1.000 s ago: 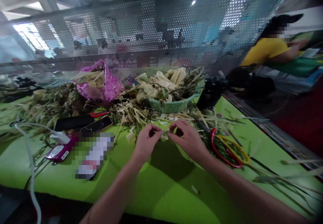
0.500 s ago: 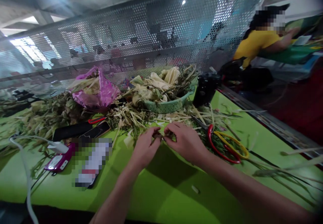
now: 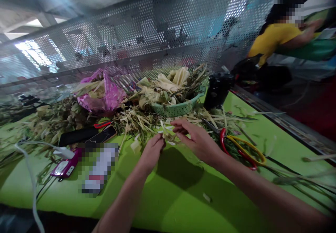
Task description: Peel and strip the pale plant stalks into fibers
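Note:
My left hand (image 3: 152,150) and my right hand (image 3: 195,138) meet over a bright green table (image 3: 168,194). Both pinch a small pale strip of leaf (image 3: 166,133) between their fingertips, the right hand a little higher than the left. Just behind them lies a heap of dry leaf strips and stalks (image 3: 136,119). A green basket (image 3: 178,108) full of pale leaves stands further back. Red and yellow scissors (image 3: 241,149) lie right of my right hand.
Two phones (image 3: 89,135), a white charger with cable (image 3: 63,152) and a pink device (image 3: 65,166) lie at the left. A pink plastic bag (image 3: 105,93) and a black object (image 3: 217,89) stand before a perforated metal screen (image 3: 147,40). A person in yellow (image 3: 278,40) sits far right.
My right hand has risen and drawn slightly away from the left, lifting the leaf strip up. The view has shifted a little.

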Available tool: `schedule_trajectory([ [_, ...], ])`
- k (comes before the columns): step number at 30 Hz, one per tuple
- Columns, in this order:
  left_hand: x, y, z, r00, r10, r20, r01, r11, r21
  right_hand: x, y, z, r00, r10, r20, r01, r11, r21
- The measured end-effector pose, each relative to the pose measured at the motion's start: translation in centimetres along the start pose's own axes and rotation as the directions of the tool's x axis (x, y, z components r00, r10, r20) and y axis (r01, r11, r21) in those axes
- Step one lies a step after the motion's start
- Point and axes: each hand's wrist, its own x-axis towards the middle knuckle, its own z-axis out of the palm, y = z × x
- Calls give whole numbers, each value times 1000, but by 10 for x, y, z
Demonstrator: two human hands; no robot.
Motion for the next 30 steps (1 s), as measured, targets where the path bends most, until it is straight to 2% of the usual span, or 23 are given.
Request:
schedule_trajectory([
  [7,0,2,-2,999,-29,34,29,1000,12,3,9,-1,997,-6,-74,7,1000,10],
  [12,1,5,0,999,-2,52,-4,994,110,4,7,-3,999,29,23,-29,999,-22],
  [16,0,8,4,990,57,133,-84,974,209,4,5,1,995,23,95,-25,1000,12],
  [20,-2,10,7,976,56,211,-108,964,242,3,13,6,995,101,16,-102,987,121],
  [24,-4,11,5,970,87,228,-124,980,153,5,18,6,973,217,-83,-194,955,224],
  [30,-6,14,6,996,-19,85,26,997,-77,7,8,-2,940,304,-157,-255,927,275],
])
